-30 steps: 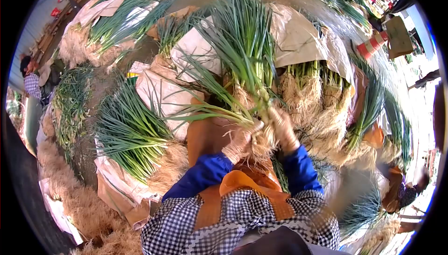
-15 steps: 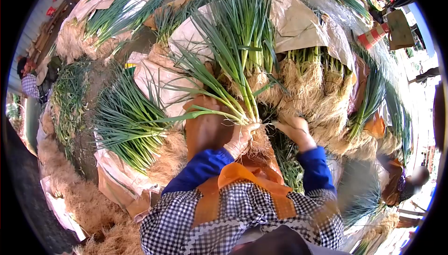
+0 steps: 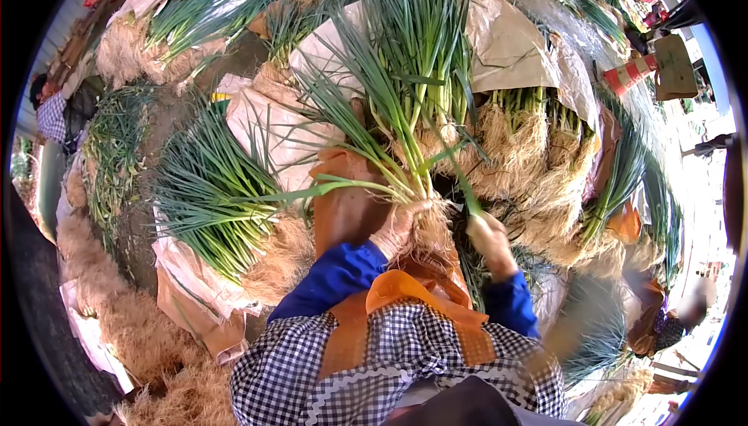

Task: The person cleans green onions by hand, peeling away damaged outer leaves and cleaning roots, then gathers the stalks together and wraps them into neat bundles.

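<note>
My left hand (image 3: 396, 229) is wrapped round the white bases of a small bunch of green onions (image 3: 407, 149). Their leaves fan up and to the left, while the pale roots (image 3: 432, 237) hang below the fist over my orange apron (image 3: 405, 289). To the right of the bunch, my right hand (image 3: 489, 240) is closed on the lower end of a long green onion leaf (image 3: 464, 183), which is slightly blurred. That hand is apart from the roots.
A heap of green onions (image 3: 222, 200) lies at the left on pale sacking (image 3: 269, 134). Rooted bundles (image 3: 514, 145) under brown paper (image 3: 510, 40) stand at the right. Two people (image 3: 53, 118) (image 3: 662, 317) are at the sides. A striped cone (image 3: 629, 74) stands at upper right.
My right hand has moved a little left and down, with a green onion leaf now visible in its grip. My left hand stays on the bunch. The camera has shifted slightly.
</note>
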### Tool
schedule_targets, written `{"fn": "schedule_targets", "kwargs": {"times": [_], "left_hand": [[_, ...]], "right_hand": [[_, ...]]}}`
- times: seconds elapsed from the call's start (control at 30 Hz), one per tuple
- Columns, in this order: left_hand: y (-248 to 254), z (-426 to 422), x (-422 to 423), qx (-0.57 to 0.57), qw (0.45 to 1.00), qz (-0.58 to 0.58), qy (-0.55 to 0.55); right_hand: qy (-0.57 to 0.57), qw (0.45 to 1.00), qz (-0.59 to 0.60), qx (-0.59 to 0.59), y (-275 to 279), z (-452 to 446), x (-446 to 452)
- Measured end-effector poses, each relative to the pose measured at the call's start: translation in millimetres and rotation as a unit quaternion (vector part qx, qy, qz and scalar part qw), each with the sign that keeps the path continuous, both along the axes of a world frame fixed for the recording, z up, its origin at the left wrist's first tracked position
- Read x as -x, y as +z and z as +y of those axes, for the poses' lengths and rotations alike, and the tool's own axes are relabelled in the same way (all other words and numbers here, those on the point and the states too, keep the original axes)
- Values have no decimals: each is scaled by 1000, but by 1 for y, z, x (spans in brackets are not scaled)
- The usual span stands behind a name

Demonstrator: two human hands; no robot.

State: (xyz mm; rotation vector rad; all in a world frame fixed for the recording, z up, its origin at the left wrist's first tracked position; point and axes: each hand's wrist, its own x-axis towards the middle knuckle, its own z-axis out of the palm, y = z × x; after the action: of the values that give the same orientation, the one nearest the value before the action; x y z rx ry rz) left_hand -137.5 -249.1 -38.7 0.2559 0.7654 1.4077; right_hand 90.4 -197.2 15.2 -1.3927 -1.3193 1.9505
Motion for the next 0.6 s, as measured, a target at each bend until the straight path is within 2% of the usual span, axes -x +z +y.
{"fn": "schedule_targets", "kwargs": {"times": [0.07, 0.1, 0.13, 0.17, 0.2, 0.23, 0.27, 0.3, 0.33, 0.37, 0.43, 0.47, 0.5, 0.53, 0.57, 0.6], "left_hand": [[-4, 2, 6, 13, 1000, -18, 14], [-5, 1, 4, 14, 1000, -21, 12], [-6, 0, 0, 28, 999, -19, 17], [-6, 2, -2, 38, 999, -14, 24], [-5, 1, -4, 35, 999, -22, 32], [-5, -2, -6, 38, 998, -22, 34], [-4, -6, -6, 22, 999, -22, 16], [-3, -7, -5, 2, 1000, -20, -1], [-2, -8, -4, 1, 1000, -16, 1], [-3, -11, -4, -27, 999, -20, -3], [-4, -13, 1, -82, 996, -26, -9], [3, -13, 5, -24, 999, -7, -22], [3, -10, 8, -24, 999, -10, -18], [2, -10, 10, -20, 999, -1, -29], [0, -9, 12, -15, 999, 8, -42], [-8, -5, 16, 46, 998, -5, -47]], "right_hand": [[-45, 997, -15, 61, -13, 7, -62], [217, 901, -365, -92, -15, 9, -80], [430, 604, -634, -222, -15, 8, -90], [261, 792, -492, -248, -7, 9, -68], [169, 838, -407, -322, 16, 12, -18], [94, 858, -309, -398, 39, 16, 32], [223, 813, -344, -414, 75, 24, 75], [256, 789, -279, -484, 77, 33, 102], [288, 742, -260, -546, 53, 51, 119], [316, 669, -214, -638, 16, 71, 121], [397, 782, -220, -428, 27, 76, 134], [387, 775, -186, -464, 31, 69, 126], [377, 767, -153, -496, 36, 57, 112], [436, 789, -240, -360, 63, 43, 103], [449, 735, -202, -466, 42, 38, 67], [387, 795, -51, -465, 43, 30, 40]]}}
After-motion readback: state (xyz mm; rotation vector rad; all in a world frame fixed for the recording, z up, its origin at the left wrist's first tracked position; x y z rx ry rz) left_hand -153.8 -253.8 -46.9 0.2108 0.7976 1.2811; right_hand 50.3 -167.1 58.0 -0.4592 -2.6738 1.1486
